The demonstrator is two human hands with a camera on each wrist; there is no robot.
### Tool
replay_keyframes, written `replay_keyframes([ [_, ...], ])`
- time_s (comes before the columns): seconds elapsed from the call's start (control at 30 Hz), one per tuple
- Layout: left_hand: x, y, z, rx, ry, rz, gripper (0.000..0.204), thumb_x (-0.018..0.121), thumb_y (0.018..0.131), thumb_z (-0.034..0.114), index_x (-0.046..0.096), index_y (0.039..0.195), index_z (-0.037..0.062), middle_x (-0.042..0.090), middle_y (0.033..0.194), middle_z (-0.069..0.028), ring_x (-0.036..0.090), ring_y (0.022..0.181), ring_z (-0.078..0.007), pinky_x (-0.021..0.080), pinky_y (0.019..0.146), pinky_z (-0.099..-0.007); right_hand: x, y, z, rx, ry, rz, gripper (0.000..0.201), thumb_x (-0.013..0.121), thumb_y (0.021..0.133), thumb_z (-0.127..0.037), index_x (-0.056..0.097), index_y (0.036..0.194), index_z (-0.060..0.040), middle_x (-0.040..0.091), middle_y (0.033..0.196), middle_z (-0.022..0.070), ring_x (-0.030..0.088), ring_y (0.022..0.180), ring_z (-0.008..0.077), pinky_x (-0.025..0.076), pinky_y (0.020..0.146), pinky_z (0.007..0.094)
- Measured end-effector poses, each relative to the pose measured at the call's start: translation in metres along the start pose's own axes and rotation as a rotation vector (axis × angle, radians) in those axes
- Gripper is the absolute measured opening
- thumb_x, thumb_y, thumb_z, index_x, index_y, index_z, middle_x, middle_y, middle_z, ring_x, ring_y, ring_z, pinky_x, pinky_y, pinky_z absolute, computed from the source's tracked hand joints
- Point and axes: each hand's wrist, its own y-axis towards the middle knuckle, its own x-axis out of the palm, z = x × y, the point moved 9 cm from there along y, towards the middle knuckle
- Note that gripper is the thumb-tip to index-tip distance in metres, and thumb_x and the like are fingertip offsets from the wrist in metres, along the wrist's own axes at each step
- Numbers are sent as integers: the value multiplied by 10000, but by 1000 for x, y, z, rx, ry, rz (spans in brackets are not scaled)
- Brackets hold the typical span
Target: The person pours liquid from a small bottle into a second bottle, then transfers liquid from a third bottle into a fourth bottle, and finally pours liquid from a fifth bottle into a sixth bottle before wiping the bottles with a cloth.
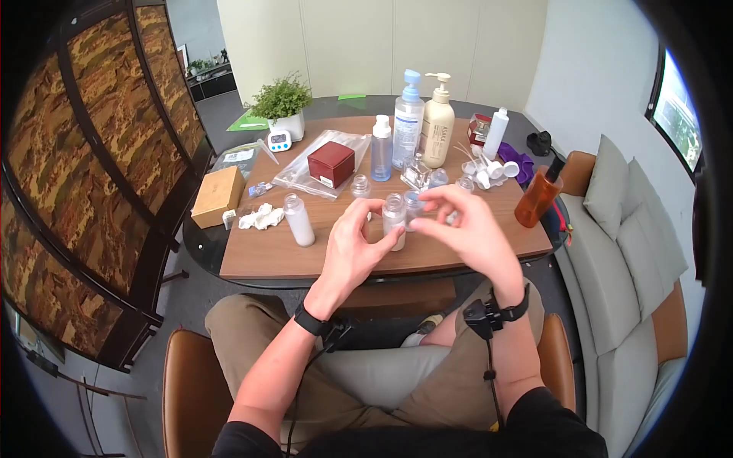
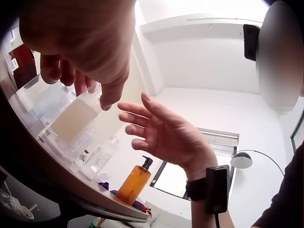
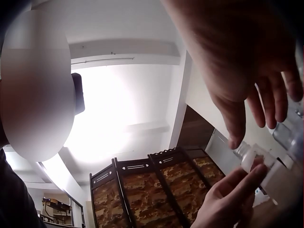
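Note:
A small clear bottle [image 1: 394, 216] of whitish liquid stands upright and uncapped near the table's front. My left hand [image 1: 350, 248] holds it between thumb and fingers; the right wrist view shows the thumb across the bottle [image 3: 259, 159]. Just right of it, my right hand [image 1: 472, 229] hovers with parted, loosely bent fingers. In the left wrist view that right hand [image 2: 166, 135] holds nothing. Close by its fingertips stands another clear bottle [image 1: 413, 204] with a bluish look. To the left is an uncapped bottle of milky liquid [image 1: 300, 223], with an open clear bottle [image 1: 361, 186] behind.
Tall pump bottles [image 1: 437, 126] stand at the back. A dark red box [image 1: 331, 164] lies on a plastic bag, near a cardboard box [image 1: 218, 197] and crumpled tissue [image 1: 261, 217]. White measuring spoons [image 1: 492, 172] and an amber pump bottle [image 1: 539, 200] are right.

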Motion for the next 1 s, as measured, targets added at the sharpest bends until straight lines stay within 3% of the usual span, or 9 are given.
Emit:
replay_keyframes([
  [0.2, 4, 2, 12, 19, -22, -12, 431, 910, 872, 189, 740, 1234, 31, 646, 974, -56, 479, 672, -159, 450, 633, -345, 22, 9, 15, -79, 45, -7, 472, 938, 902, -259, 766, 1245, 15, 727, 1026, 86, 652, 853, 134, 558, 763, 325],
  [0.27, 7, 2, 14, 34, -9, -13, 429, 909, 867, 174, 740, 1234, 29, 645, 974, -53, 479, 666, -154, 448, 628, -341, 27, 12, 29, 74, 107, -56, 471, 957, 881, -209, 761, 1241, 21, 742, 1074, 31, 629, 934, 104, 531, 812, 296],
  [0.33, 7, 1, 15, 72, -72, 34, 401, 873, 882, 80, 749, 1259, 27, 569, 936, 24, 416, 664, -48, 357, 580, -257, 25, 13, 23, 89, 111, -60, 451, 955, 881, -194, 766, 1235, 12, 747, 1040, 28, 626, 914, 92, 531, 797, 290],
  [0.5, 9, 0, 22, 27, -67, -27, 457, 907, 888, 141, 716, 1295, 55, 706, 1073, -21, 472, 637, -121, 453, 612, -306, 12, 14, 25, 147, 88, -41, 372, 928, 910, -160, 771, 1207, 0, 754, 977, 10, 612, 844, 48, 512, 717, 258],
  [0.57, 11, 0, 20, 28, -68, -53, 484, 905, 898, 149, 700, 1327, 62, 716, 1096, -15, 481, 643, -118, 460, 617, -305, -9, 22, 30, -147, 142, 176, 407, 929, 904, -229, 780, 1177, 34, 698, 826, 32, 655, 762, 77, 536, 656, 295],
  [0.63, 12, 0, 9, 72, 2, -14, 553, 918, 897, 139, 686, 1395, 78, 646, 968, 13, 424, 635, -71, 400, 595, -278, -25, 19, 33, -102, 178, 227, 411, 927, 907, -228, 774, 1175, 44, 702, 824, 27, 646, 772, 71, 534, 664, 287],
  [0.77, 24, 2, -5, -43, 121, -45, 552, 914, 907, 161, 689, 1406, 88, 723, 1082, -6, 427, 635, -82, 432, 619, -281, -58, 15, 31, -13, 163, 373, 412, 916, 915, -224, 762, 1181, 49, 730, 866, 24, 598, 778, 66, 518, 675, 281],
  [0.97, 43, 12, -3, 121, 263, 16, 663, 931, 911, 227, 646, 1474, 25, 786, 1215, -103, 549, 681, -157, 525, 699, -355, -65, 12, 26, -57, 103, 445, 445, 908, 922, -260, 758, 1191, 62, 738, 899, 49, 576, 746, 85, 510, 662, 299],
  [1.0, 47, 15, -8, 41, 261, -19, 691, 923, 920, 263, 618, 1488, 15, 756, 1317, -161, 634, 987, -293, 552, 883, -429, -62, 13, 27, -63, 102, 429, 447, 905, 924, -263, 758, 1194, 61, 742, 908, 61, 576, 745, 95, 512, 665, 306],
])
